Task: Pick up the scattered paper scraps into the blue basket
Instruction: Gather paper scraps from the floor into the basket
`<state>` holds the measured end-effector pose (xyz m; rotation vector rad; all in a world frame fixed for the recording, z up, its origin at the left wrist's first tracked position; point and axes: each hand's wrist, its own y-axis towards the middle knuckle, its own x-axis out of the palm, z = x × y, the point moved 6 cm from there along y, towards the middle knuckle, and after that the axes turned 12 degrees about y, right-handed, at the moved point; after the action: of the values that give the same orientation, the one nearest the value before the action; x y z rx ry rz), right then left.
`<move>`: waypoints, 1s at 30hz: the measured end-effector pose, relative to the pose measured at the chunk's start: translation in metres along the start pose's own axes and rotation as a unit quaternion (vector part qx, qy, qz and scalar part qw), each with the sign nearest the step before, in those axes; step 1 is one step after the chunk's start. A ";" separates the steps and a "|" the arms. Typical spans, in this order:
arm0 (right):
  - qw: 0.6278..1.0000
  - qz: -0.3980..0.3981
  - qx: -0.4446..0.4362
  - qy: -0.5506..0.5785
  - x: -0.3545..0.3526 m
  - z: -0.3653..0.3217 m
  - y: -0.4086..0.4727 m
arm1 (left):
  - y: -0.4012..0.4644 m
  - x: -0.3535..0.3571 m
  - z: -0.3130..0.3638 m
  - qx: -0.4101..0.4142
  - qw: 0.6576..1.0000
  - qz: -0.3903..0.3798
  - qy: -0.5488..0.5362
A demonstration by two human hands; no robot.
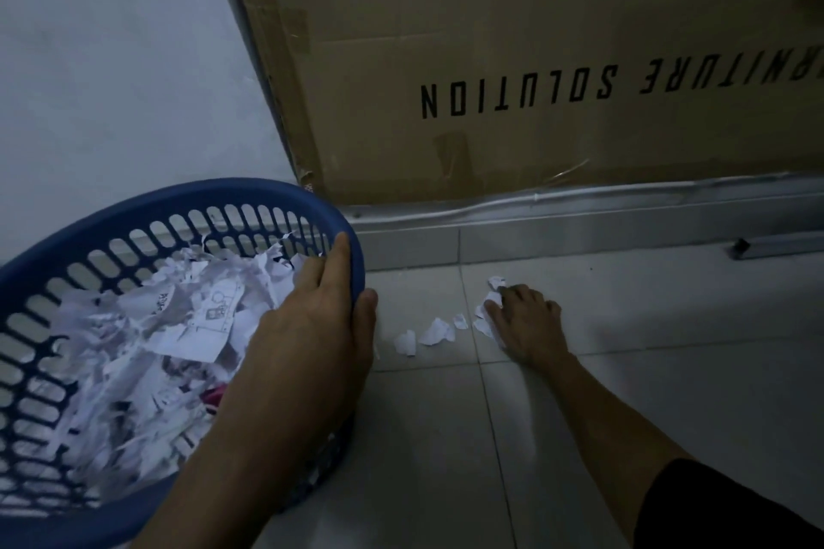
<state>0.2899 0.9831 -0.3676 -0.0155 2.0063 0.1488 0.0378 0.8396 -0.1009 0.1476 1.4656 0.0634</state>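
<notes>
The round blue basket (200, 196) sits tilted at the left, filled with several torn white paper scraps (178, 325). My left hand (321, 316) grips its right rim, fingers inside and thumb outside. On the tiled floor to the right lie a few white scraps (434, 332) in a short row. My right hand (526, 321) rests palm down on the floor over the right end of that row, its fingertips curled onto a small bunch of scraps (490, 299). Whether those scraps are lifted off the floor I cannot tell.
A big cardboard box (512, 58) with black lettering stands upright behind the scraps, on a metal floor rail (579, 210). A white wall (111, 58) is at the back left. Pale floor tiles (624, 370) spread to the right and front.
</notes>
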 end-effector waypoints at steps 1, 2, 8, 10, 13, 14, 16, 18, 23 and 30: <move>0.999 0.031 -0.009 0.022 0.003 -0.004 -0.006 | 0.000 0.001 0.000 0.003 1.000 0.000 -0.002; 0.998 0.052 -0.006 0.040 0.007 -0.007 -0.011 | 0.000 0.001 0.000 0.007 1.000 0.001 -0.001; 0.984 0.109 0.058 0.128 0.022 -0.019 -0.021 | -0.004 0.000 0.005 0.017 1.000 0.011 -0.007; 0.984 0.079 0.092 0.128 0.021 -0.023 -0.015 | -0.007 -0.001 0.005 0.025 1.000 0.015 -0.011; 0.995 -0.049 0.075 0.039 0.021 -0.027 -0.001 | -0.005 0.000 0.003 0.028 0.999 0.023 -0.015; 0.995 -0.084 0.059 0.012 0.023 -0.029 0.001 | -0.003 -0.001 0.003 0.028 0.999 0.024 -0.015; 0.994 -0.094 0.048 0.031 0.029 -0.034 -0.003 | -0.002 -0.001 0.001 0.026 0.999 0.016 -0.011; 0.991 -0.058 0.058 0.104 0.036 -0.047 -0.012 | 0.000 -0.001 0.000 0.028 1.000 0.009 -0.008; 0.985 -0.043 0.078 0.146 0.057 -0.097 -0.030 | 0.001 0.000 0.000 0.027 1.000 -0.003 -0.001; 0.989 0.042 0.110 0.085 0.080 -0.140 -0.038 | -0.007 0.004 0.008 0.030 0.999 0.005 -0.019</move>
<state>0.1320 0.9346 -0.3850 0.2024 2.1839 -0.0213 0.0454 0.8325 -0.1052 0.2038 1.4286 0.0245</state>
